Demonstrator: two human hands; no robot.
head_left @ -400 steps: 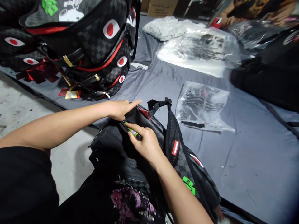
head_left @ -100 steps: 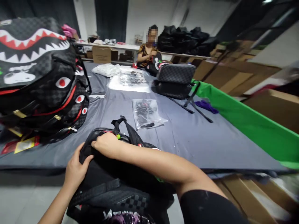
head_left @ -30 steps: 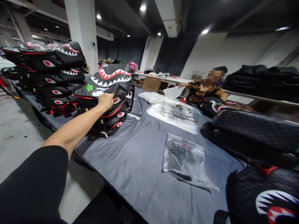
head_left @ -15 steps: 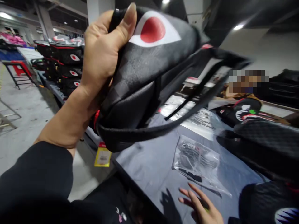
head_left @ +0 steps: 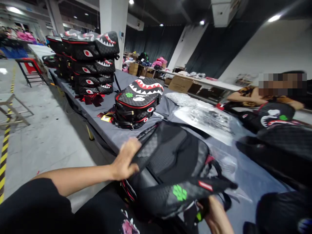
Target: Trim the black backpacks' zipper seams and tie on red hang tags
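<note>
We have our L hand (head_left: 124,159) at the bag's (head_left: 175,156) L edge, thumb & fingers apart but blurred; can't tell if it's clamped on. Our R hand (head_left: 215,214) is low by the bag's R end, pt. hidden, w/ a lime-green bit (head_left: 199,216) just beside it; can't tell if it grips that. The bag is in front of us at the table (head_left: 96,120) edge, tilted, back panel up, strap label (head_left: 205,185) red; we can't see what's inside. Just past it, pt. covered, is a clear pouch (head_left: 226,161), contents unclear from here. Farther out: a clear sack (head_left: 209,120) w/ dark pieces in it, & next to it a white sack (head_left: 180,99), fill too vague to ID. A short pile (head_left: 138,100) of shark-mouth bags sits beyond our L hand, a tall pile (head_left: 95,61) behind that. Across the table a co-worker (head_left: 248,94) has both arms by another bag, green-marked (head_left: 278,113). Far back, a cardboard box (head_left: 180,84), contents n/a to us.
</note>
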